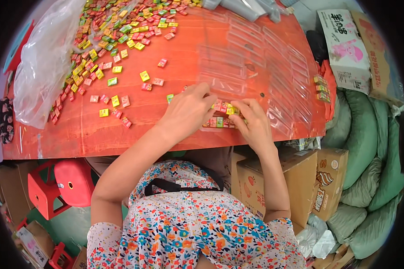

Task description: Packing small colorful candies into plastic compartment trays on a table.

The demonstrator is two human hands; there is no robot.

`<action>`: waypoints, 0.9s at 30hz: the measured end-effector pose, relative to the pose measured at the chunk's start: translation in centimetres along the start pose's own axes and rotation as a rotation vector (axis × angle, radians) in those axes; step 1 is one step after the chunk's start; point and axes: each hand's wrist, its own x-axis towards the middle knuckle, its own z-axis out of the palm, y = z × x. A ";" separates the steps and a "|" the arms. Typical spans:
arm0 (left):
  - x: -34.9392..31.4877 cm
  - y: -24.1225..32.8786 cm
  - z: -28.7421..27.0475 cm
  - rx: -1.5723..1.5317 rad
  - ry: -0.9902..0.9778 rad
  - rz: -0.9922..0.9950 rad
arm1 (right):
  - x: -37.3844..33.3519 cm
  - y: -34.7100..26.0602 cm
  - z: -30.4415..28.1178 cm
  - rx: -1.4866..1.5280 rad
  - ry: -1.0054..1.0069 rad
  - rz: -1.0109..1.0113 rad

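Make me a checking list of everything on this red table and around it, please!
Surface: red table, worn, with pale scratches near its front edge.
Job's things: small wrapped candies lined up in a clear plastic tray under both hands; more empty clear trays spread to the right.
Clutter: loose candy pile in red, yellow and green at upper left; clear plastic bag at the left edge.
Grippers: left hand and right hand rest on the candies, fingers bent; grip not clear.
Cables: nothing seen.
Surroundings: red plastic stool, cardboard boxes, green sacks on the right.
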 end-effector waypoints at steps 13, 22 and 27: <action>-1.0 -1.2 1.3 0.171 -0.065 0.172 | -1.6 3.3 0.8 -0.063 0.116 -0.012; 0.0 -0.3 3.0 0.169 -0.268 0.270 | -2.4 3.0 2.2 -0.213 -0.132 -0.085; -0.7 -0.5 3.3 0.182 -0.304 0.271 | -1.9 3.2 2.1 -0.244 -0.167 -0.108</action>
